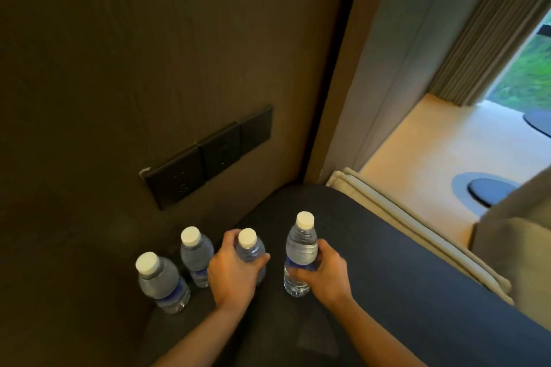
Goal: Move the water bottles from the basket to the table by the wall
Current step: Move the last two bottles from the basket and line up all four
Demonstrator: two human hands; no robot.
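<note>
Several clear water bottles with white caps stand upright in a row on the dark table (pixel 372 262) by the brown wall. The leftmost bottle (pixel 162 281) and the one beside it (pixel 195 255) stand free. My left hand (pixel 231 272) is wrapped around the third bottle (pixel 250 247). My right hand (pixel 326 271) grips the rightmost bottle (pixel 301 250) around its blue label. Both held bottles are upright, with their bases at the table top. The basket is out of view.
A black strip of wall sockets (pixel 208 155) sits on the wall just above the bottles. A beige cushion edge (pixel 402 214) runs along the table's right side. Beyond it lie a light floor, a grey curtain (pixel 489 39) and a window.
</note>
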